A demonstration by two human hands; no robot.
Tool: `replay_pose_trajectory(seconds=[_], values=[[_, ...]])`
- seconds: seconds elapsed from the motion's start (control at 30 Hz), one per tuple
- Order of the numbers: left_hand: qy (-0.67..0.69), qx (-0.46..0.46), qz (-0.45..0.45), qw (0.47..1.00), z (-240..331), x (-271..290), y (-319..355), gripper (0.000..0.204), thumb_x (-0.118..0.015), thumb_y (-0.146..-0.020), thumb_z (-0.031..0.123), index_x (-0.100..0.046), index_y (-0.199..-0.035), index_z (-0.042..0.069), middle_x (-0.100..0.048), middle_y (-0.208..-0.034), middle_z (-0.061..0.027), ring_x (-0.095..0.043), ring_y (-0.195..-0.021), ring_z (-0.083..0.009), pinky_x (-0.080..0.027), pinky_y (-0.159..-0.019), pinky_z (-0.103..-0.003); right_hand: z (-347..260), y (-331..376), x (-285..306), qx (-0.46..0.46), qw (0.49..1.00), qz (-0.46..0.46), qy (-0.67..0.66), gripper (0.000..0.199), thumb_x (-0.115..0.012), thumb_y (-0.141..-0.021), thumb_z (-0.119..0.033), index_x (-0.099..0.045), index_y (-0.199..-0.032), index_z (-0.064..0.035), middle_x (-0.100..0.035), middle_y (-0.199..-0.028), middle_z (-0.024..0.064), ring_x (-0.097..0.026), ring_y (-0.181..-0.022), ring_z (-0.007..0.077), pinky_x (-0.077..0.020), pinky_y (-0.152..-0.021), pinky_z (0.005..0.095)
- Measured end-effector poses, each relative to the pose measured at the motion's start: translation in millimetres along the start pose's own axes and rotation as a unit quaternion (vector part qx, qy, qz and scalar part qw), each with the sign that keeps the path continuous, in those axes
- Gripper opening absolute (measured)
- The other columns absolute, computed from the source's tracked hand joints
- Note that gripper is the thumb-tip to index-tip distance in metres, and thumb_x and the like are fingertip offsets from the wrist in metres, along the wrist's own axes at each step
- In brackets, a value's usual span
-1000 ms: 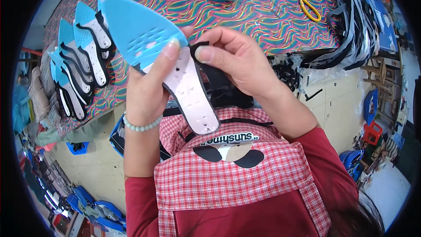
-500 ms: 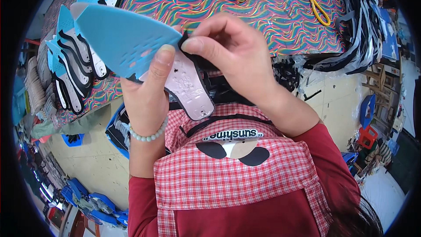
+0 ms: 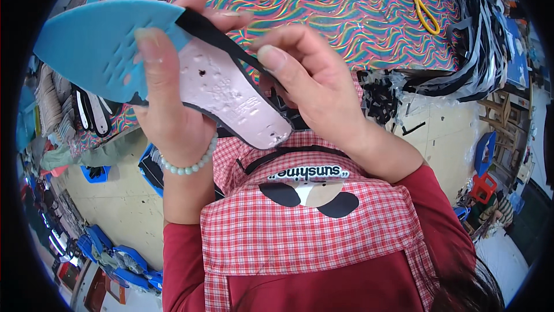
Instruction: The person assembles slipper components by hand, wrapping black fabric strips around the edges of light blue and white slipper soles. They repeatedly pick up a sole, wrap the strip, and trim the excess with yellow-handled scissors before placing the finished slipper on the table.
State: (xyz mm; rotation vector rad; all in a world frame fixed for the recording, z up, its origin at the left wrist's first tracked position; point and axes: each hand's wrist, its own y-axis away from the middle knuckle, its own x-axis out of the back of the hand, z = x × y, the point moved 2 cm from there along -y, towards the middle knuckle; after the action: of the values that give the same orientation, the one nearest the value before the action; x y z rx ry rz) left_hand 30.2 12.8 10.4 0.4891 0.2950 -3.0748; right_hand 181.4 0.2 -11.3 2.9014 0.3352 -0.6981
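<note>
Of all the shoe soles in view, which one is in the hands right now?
The pale pink sole with the blue sheet, gripped by the left hand and right hand. The other soles lie untouched on the patterned table.

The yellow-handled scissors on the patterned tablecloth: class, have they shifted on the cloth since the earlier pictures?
No. The yellow-handled scissors lie at the same spot on the wavy patterned tablecloth, beside the dark strap pile; only the camera's view shifted.
</note>
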Motion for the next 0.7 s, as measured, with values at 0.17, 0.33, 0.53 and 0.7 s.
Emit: replay_pose_trajectory(seconds=[0.17, 0.33, 0.53, 0.7], values=[[0.037, 0.041, 0.032, 0.998, -0.9, -10.1, 2.8, 0.059, -0.043, -0.097, 0.046, -0.043, -0.130, -0.003, -0.060, -0.102, -0.0135, -0.062, -0.094, -0.0252, -0.050, -0.079, -0.037, 12.3, 10.3, 2.1, 0.052, 0.998, 0.011, 0.028, 0.014, -0.062, -0.092, -0.014, -0.064, -0.093, 0.0005, -0.063, -0.085, -0.0012, -0.053, -0.076, 0.0025, -0.0451, -0.066, 0.0199], [0.000, 0.064, 0.043, 0.997, -9.3, -13.9, -7.9, 0.055, -0.046, -0.097, 0.043, -0.045, -0.127, -0.004, -0.061, -0.102, -0.0159, -0.063, -0.091, -0.0256, -0.052, -0.076, -0.035, 3.0, 5.2, 9.6, 0.018, 0.979, -0.034, 0.202, 0.015, -0.068, -0.086, -0.015, -0.062, -0.085, -0.0014, -0.060, -0.077, 0.0042, -0.057, -0.071, 0.0105, -0.0455, -0.059, 0.0251], [-0.066, 0.109, 0.002, 0.992, -27.2, -26.2, -1.6, 0.034, -0.050, -0.097, 0.015, -0.045, -0.123, -0.007, -0.063, -0.110, -0.0206, -0.064, -0.100, -0.0285, -0.049, -0.089, -0.034, 3.1, -18.7, 15.5, 0.328, 0.828, 0.051, 0.452, 0.019, -0.073, -0.075, -0.020, -0.061, -0.077, -0.0047, -0.059, -0.074, 0.0075, -0.059, -0.070, 0.0255, -0.0465, -0.059, 0.0347], [-0.062, 0.079, -0.022, 0.995, -25.0, -18.0, 7.0, 0.023, -0.055, -0.094, 0.010, -0.053, -0.111, -0.004, -0.065, -0.099, -0.0119, -0.063, -0.087, -0.0169, -0.049, -0.079, -0.028, -31.1, -29.1, 35.6, 0.308, 0.816, -0.035, 0.487, 0.022, -0.072, -0.078, -0.021, -0.067, -0.092, -0.0049, -0.066, -0.094, 0.0063, -0.060, -0.079, 0.0197, -0.0471, -0.071, 0.0312]])
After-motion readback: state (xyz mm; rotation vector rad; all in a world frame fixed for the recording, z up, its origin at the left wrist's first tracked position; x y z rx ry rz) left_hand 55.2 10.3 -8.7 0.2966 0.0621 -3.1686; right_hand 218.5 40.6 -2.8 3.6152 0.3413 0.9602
